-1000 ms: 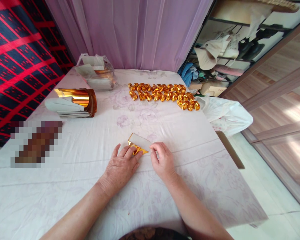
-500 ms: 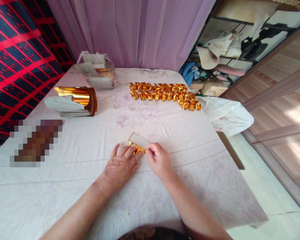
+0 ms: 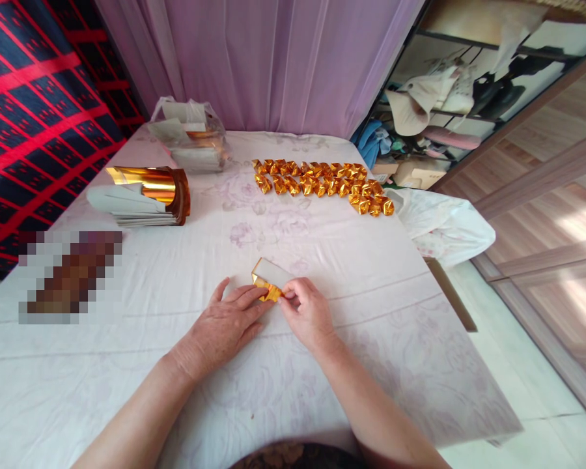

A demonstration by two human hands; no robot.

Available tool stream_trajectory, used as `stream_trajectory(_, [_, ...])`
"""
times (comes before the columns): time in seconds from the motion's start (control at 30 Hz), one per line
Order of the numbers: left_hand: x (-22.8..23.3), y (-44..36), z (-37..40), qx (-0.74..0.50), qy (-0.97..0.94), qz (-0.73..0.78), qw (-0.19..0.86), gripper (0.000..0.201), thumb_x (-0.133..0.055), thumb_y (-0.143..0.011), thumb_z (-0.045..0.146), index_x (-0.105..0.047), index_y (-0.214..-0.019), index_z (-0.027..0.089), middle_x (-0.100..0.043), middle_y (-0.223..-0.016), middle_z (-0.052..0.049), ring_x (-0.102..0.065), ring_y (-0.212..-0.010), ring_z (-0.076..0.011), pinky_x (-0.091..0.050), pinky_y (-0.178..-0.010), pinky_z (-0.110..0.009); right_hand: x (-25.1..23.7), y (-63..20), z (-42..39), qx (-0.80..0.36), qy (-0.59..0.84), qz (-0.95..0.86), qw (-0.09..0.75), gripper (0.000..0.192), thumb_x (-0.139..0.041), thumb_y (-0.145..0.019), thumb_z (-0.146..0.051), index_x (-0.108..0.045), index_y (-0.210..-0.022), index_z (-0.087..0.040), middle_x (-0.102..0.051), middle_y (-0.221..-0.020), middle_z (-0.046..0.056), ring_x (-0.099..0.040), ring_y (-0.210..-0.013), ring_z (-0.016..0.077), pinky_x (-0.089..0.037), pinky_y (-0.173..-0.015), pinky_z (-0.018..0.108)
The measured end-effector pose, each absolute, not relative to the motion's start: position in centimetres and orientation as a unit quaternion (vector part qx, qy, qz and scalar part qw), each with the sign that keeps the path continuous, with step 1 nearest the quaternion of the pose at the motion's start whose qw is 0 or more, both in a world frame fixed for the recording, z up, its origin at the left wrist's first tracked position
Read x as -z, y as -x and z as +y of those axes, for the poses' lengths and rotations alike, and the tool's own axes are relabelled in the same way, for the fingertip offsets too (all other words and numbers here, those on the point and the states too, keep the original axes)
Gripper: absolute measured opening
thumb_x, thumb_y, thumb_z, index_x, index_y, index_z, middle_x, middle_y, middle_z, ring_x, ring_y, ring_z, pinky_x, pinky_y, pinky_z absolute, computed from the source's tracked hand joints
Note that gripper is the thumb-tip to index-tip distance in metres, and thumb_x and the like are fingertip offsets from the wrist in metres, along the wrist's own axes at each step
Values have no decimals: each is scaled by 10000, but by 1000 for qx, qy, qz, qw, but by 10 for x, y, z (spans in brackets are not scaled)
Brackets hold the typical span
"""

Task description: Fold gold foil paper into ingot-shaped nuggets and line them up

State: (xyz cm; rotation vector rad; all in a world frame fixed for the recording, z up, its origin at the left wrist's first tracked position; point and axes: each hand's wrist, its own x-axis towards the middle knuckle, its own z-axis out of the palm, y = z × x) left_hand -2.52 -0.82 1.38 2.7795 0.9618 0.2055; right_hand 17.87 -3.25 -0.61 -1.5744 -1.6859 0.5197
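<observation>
A small sheet of gold foil paper (image 3: pixel 269 277), white on its upper face, lies partly folded on the white flowered tablecloth (image 3: pixel 322 260). My left hand (image 3: pixel 221 322) rests flat on the cloth with its fingertips pressing the sheet's near left corner. My right hand (image 3: pixel 306 311) pinches the sheet's near right edge between thumb and fingers. Two rows of folded gold paper pieces (image 3: pixel 322 184) lie farther back on the table.
A stack of gold foil sheets (image 3: pixel 144 197) curls at the left, with a plastic bag of more sheets (image 3: pixel 190 137) behind it. A blurred patch (image 3: pixel 71 277) lies at the left. A white bag (image 3: pixel 444 221) hangs off the right edge. Purple curtain behind.
My right hand has slid left along the sheet's near edge, closing on it beside my left fingertips. My left hand has shifted slightly left and flattened.
</observation>
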Motion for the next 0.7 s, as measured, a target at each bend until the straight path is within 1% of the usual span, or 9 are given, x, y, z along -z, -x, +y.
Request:
stream_trajectory(0.13, [-16, 22, -11, -61, -935, 336, 91, 396, -440, -979, 282, -499, -1370, 308, -537, -1423, -32, -477, -1295, -226, -88, -1171, -571, 5, -177, -31, -200, 619, -669, 360, 163, -561, -776, -74, -572, -838, -224, -615, -834, 9, -601, -728, 139, -477, -677, 250])
stream_trajectory(0.33, [-19, 16, -13, -52, -932, 351, 74, 355, -467, -972, 297, -550, -1317, 295, -569, -1386, -29, -505, -1269, -221, -138, -1172, -571, 0, -176, -24, -225, 631, -680, 298, 192, -577, -757, -43, -591, -846, -212, -626, -858, 17, -600, -736, 148, -467, -685, 266])
stream_trajectory(0.53, [-17, 13, -15, -55, -929, 364, 42, 325, -495, -970, 329, -576, -1284, 307, -586, -1366, -19, -509, -1264, -212, -160, -1177, -546, -2, -181, -21, -255, 625, -669, 311, 196, -601, -752, -40, -607, -844, -213, -626, -843, -6, -577, -662, 115, -469, -656, 241])
stream_trajectory(0.7, [-17, 13, -16, -50, -928, 367, 38, 327, -469, -982, 320, -569, -1293, 306, -579, -1374, -20, -501, -1271, -212, -152, -1174, -552, -3, -184, -19, -263, 622, -672, 303, 249, -561, -736, 2, -619, -845, -214, -622, -842, -10, -557, -638, 107, -461, -636, 227])
